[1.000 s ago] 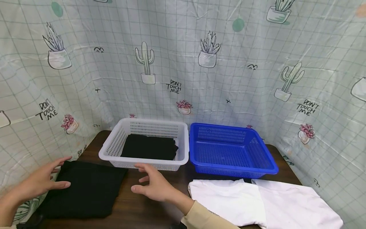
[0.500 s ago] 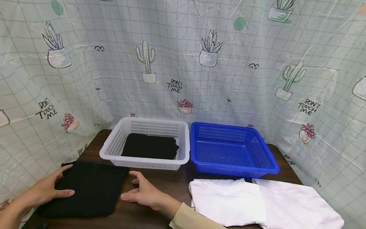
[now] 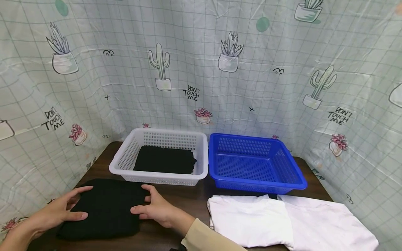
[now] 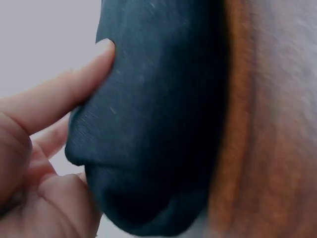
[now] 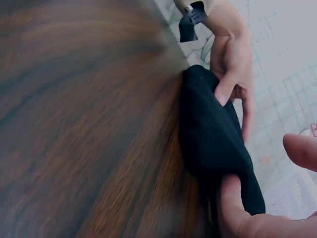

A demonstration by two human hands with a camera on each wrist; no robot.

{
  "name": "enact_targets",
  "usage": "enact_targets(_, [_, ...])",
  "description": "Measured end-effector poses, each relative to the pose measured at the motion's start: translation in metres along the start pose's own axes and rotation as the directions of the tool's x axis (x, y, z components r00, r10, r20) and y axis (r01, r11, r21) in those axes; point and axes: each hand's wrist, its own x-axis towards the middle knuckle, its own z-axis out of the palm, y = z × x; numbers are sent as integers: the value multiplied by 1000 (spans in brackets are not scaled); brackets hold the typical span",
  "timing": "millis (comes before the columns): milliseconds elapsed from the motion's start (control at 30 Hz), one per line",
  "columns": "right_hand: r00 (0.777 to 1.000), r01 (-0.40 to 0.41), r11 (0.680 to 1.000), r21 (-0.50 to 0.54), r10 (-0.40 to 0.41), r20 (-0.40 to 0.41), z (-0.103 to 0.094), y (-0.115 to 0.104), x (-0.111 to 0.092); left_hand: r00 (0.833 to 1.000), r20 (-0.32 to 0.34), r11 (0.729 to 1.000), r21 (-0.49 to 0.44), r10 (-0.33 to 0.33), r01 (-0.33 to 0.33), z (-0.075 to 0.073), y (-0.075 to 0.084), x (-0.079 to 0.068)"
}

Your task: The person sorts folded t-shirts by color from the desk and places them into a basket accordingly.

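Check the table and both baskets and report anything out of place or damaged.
Nothing looks spilled or damaged. One small untidiness: in the white basket, a bit of the folded black cloth sticks out at its right end, breaking its fairly straight outline. The black garment between the left hand and right hand shows nothing odd.

Straight ahead, the plant-print curtain (image 3: 132,21) says "DON'T TOUCH ME" (image 3: 192,93) three times in black capitals: left, middle and right, each near a printed pink succulent (image 3: 203,114). A small plus sign (image 3: 107,97) and an X mark (image 3: 251,109) stand there too.
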Motion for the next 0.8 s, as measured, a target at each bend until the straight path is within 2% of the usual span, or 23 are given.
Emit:
enact_targets(167, [999,-27,999,17,27,17,5,-2,7,998,37,998,-19,-58,59,-2,6,3])
enact_targets(267, [1000,-18,1000,-24,18,-17,8,-1,11,993,70,994,-58,-91,95,-2,8,5])
enact_targets(367, [999,20,996,-92,-24,-44,12,1,14,989,93,987,-105,-113,123,1,8,6])
enact_targets(533, [991,116,983,-143,-124,-45,15,5,16,987,129,978,-175,-94,116,9,5,5])
enact_targets(700, [987,141,983,-121,-148,-58,15,9,14,986,149,977,-191,-67,96,10,0,4])
enact_targets(800, [988,149,984,-99,-152,-18,16,7,10,983,171,976,-197,-61,94,6,0,2])
